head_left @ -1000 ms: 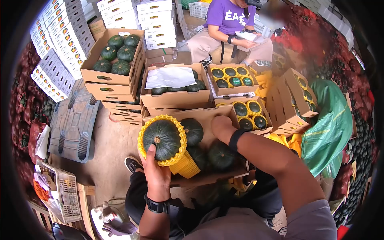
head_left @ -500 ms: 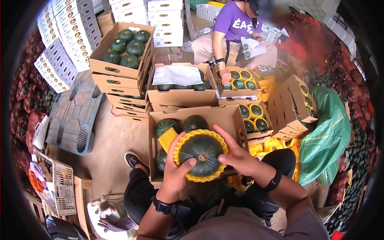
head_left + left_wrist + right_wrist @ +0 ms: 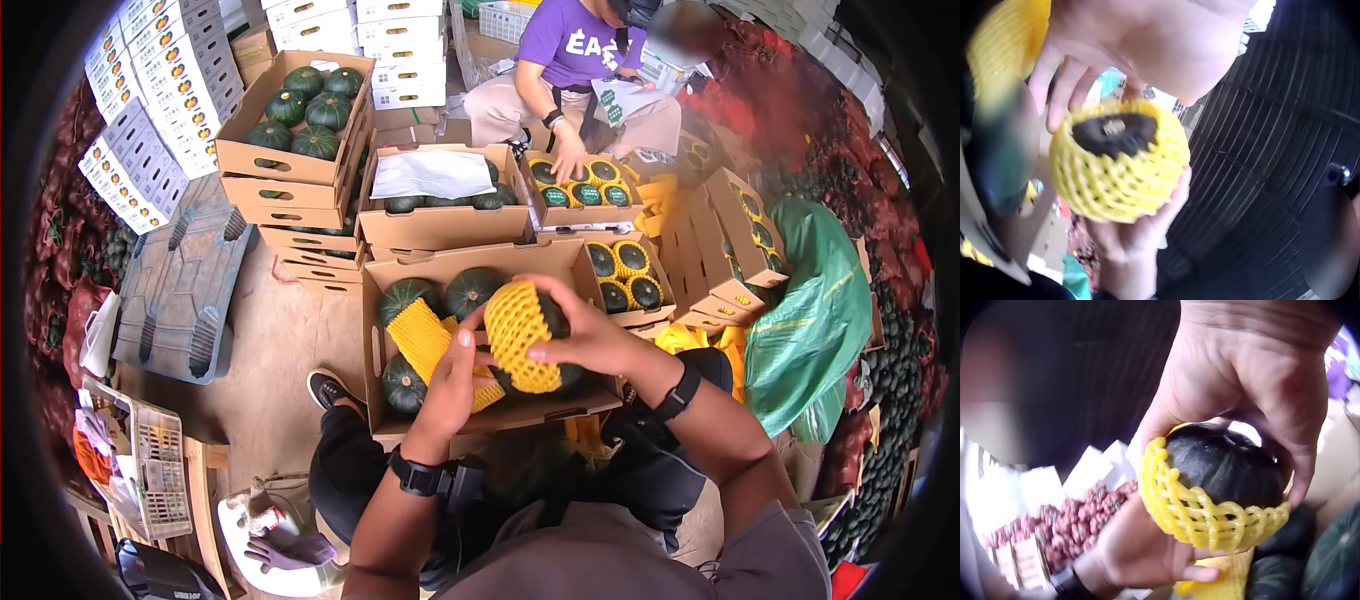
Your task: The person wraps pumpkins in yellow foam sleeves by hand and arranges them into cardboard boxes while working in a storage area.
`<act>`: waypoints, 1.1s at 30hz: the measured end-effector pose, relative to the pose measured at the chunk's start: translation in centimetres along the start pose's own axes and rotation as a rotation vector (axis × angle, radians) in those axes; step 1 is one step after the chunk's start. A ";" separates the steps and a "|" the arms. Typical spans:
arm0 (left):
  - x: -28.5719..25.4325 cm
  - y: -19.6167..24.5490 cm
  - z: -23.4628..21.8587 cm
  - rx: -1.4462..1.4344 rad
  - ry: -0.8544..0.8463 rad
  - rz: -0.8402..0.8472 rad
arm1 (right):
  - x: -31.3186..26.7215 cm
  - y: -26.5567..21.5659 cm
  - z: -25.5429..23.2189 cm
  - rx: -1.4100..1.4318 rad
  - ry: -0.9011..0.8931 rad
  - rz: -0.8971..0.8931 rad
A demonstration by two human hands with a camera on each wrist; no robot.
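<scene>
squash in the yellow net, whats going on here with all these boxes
A seated person holds a dark green squash in both hands over an open cardboard box. A yellow foam net covers most of it, with part of the rind still bare. The left hand cups it from below; the right hand grips it from above. More bare squashes and a spare net lie in the box. Beyond, another person reaches into a box of netted squashes.
</scene>
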State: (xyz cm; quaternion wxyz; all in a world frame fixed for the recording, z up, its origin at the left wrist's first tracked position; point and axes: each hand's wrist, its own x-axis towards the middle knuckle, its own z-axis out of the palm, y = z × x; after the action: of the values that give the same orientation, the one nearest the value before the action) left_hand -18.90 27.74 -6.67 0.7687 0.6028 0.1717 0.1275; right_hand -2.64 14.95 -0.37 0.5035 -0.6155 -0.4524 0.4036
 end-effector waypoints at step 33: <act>-2.3 2.4 -1.0 0.533 0.199 0.322 | -0.7 -0.3 2.9 0.114 -0.025 0.019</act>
State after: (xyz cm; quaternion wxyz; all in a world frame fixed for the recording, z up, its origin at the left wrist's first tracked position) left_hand -21.37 28.29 -4.35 0.5331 0.7868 0.1758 0.2566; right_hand -5.64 15.02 -0.55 0.5283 -0.5849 -0.4290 0.4413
